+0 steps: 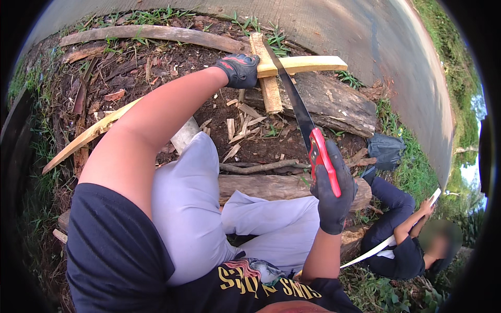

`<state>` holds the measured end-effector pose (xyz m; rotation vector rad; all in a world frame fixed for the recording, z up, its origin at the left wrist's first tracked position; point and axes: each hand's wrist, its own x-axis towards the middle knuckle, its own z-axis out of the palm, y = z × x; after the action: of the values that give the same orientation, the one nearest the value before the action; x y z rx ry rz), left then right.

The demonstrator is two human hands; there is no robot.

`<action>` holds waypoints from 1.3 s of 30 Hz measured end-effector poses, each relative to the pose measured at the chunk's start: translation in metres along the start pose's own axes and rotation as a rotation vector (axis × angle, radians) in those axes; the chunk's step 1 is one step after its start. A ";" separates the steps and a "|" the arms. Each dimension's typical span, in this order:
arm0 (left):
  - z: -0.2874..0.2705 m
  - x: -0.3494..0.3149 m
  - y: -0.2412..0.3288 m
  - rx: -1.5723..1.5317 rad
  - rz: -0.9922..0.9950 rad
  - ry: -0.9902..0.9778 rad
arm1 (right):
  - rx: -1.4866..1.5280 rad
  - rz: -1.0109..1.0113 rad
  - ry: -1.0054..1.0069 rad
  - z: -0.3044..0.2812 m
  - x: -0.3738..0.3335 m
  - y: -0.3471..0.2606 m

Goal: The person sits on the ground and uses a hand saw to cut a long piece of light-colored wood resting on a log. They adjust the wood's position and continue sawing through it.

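Observation:
My right hand (334,190), in a dark glove, is closed round the red handle of a hand saw (297,101). The saw's long dark blade lies across a pale yellow strip of wood (318,63), close to where the strip crosses a short wooden block (271,95). To the left of the blade, my left hand (240,71), also gloved, is closed on the strip; its fingertips are partly hidden. Behind my left arm the strip passes out of sight, and a long pale piece (94,133) shows at the lower left. Beneath the block lies a thick weathered log (334,101).
Wood chips (245,125) and bark litter the soil before me. Another log (271,187) lies by my legs, and a curved grey plank (151,34) lies farther off. At the right are a black bag (386,151) and a seated person (396,235). A paved road (381,41) runs beyond.

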<state>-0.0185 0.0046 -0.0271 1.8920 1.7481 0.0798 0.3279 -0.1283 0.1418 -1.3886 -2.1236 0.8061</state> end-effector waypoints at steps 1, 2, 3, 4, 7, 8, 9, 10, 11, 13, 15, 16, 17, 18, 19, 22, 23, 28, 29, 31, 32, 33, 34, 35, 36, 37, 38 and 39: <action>-0.002 0.000 0.002 0.012 -0.002 0.022 | 0.031 -0.013 -0.001 0.016 0.025 0.002; -0.005 0.002 0.004 0.003 0.001 -0.005 | 0.014 -0.024 -0.006 0.032 0.051 0.007; -0.007 0.001 0.007 0.006 0.001 0.003 | -0.002 -0.031 -0.014 0.050 0.077 0.014; -0.005 -0.003 0.010 0.004 -0.001 0.007 | 0.070 0.019 -0.039 0.069 0.100 0.019; -0.003 0.000 0.012 0.001 0.019 0.032 | 0.098 -0.250 0.059 0.123 0.168 0.038; -0.005 -0.001 0.013 -0.007 0.019 0.019 | 0.104 -0.238 0.059 0.129 0.178 0.037; -0.008 0.000 0.014 -0.017 0.024 0.005 | 0.106 -0.223 0.061 0.131 0.185 0.037; -0.011 0.001 0.017 -0.016 0.031 -0.015 | 0.103 -0.207 0.068 0.130 0.187 0.039; -0.008 -0.001 0.012 -0.017 0.019 0.002 | 0.112 -0.190 0.047 0.133 0.184 0.036; -0.001 -0.002 0.005 -0.021 0.011 0.037 | 0.119 -0.151 0.014 0.128 0.166 0.032; -0.007 0.000 0.006 -0.009 0.028 0.008 | 0.120 -0.072 0.008 0.111 0.133 0.036; -0.008 0.000 0.006 -0.004 0.036 -0.006 | 0.120 -0.033 0.004 0.098 0.111 0.039; -0.007 0.000 0.006 -0.006 0.035 -0.005 | 0.056 -0.074 0.015 0.085 0.086 0.041; -0.006 0.002 0.006 -0.010 0.037 -0.001 | -0.011 -0.116 0.028 0.069 0.058 0.044; -0.006 0.003 0.005 -0.011 0.035 0.004 | 0.001 -0.010 -0.007 0.054 0.027 0.048; -0.015 0.001 0.004 -0.006 0.042 -0.042 | -0.089 -0.028 -0.003 0.002 -0.053 0.054; -0.018 0.000 0.005 -0.006 0.045 -0.068 | -0.004 0.075 -0.015 -0.016 -0.075 0.048; -0.016 0.008 -0.002 -0.014 0.056 -0.100 | -0.044 0.060 -0.038 -0.047 -0.085 0.026; -0.017 0.013 -0.003 -0.012 0.084 -0.118 | -0.055 0.059 -0.047 -0.049 -0.082 0.023; -0.021 0.024 -0.008 -0.008 0.131 -0.154 | -0.022 0.034 -0.015 -0.042 -0.063 0.023; -0.020 0.022 -0.010 -0.002 0.104 -0.137 | 0.018 0.052 -0.014 -0.036 -0.051 0.021; -0.016 0.020 -0.008 -0.001 0.087 -0.122 | 0.055 0.069 -0.008 -0.030 -0.038 0.019; -0.011 0.016 -0.006 0.001 0.068 -0.107 | 0.055 0.007 -0.010 -0.020 -0.021 0.024; -0.010 0.013 -0.008 0.008 0.046 -0.087 | 0.058 -0.060 -0.010 -0.006 -0.001 0.028; -0.004 0.011 -0.007 -0.014 0.032 -0.041 | 0.007 -0.078 -0.026 0.009 0.018 0.031; -0.002 0.007 -0.006 -0.003 0.020 -0.010 | -0.034 -0.104 -0.043 0.028 0.040 0.034; 0.003 0.005 -0.001 -0.001 0.019 0.017 | 0.007 -0.035 -0.052 0.046 0.061 0.031; 0.006 0.003 0.006 0.003 0.018 0.046 | 0.049 0.034 -0.059 0.061 0.080 0.028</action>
<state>-0.0101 0.0054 -0.0304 1.9220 1.7627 0.1286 0.2754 -0.0584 0.0842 -1.3948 -2.1146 0.9170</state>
